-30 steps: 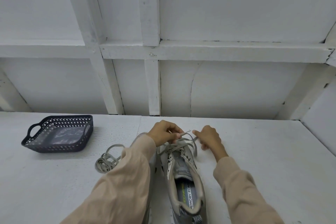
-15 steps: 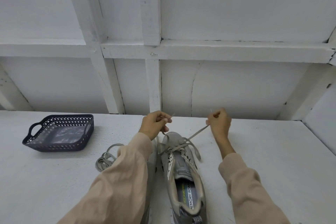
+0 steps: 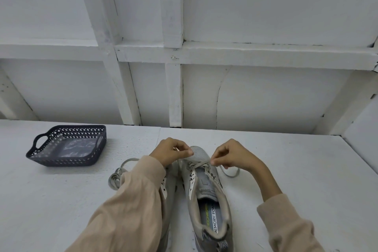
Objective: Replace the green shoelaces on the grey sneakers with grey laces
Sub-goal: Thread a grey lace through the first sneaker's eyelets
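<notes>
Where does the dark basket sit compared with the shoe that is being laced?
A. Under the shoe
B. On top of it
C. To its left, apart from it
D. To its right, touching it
C: the basket stands on the table well to the left, clear of the sneaker whose grey lace the left hand and right hand pinch.

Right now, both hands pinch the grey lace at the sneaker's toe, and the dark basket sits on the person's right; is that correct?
Not quite: the head view shows the dark basket on the person's left. Left hand and right hand do pinch the grey lace at the sneaker toe.
</notes>
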### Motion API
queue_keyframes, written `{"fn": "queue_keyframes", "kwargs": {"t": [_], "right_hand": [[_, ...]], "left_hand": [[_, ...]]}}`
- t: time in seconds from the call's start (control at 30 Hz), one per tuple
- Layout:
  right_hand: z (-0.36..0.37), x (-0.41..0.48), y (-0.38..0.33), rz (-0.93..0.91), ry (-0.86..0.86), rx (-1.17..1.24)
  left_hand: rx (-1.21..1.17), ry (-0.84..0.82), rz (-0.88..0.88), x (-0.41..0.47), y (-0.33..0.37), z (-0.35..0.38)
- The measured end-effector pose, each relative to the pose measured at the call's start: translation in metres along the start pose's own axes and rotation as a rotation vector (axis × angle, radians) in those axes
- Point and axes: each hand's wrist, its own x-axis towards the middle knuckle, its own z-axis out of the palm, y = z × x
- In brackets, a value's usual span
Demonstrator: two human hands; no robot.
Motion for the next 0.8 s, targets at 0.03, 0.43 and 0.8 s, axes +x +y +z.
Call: {"fn": "queue_keyframes", "kwargs": {"t": [0.03, 0.43, 0.8], "right_hand": [[0.0003, -0.0002, -0.0018, 0.014, -0.025, -0.033], [0.0052, 0.0026, -0.0091, 0.035, -0.132, -0.244], [0.0095, 0.0034, -0.0103, 0.020, -0.111, -0.323]], "left_hand": [[0.085, -0.029, 0.007, -0.0009, -0.0005, -0.0019], [0.388, -0.155, 0.024, -0.0061, -0.0084, -0.0045], [0.435, -0.149, 0.046, -0.0081, -0.0057, -0.0010]]}}
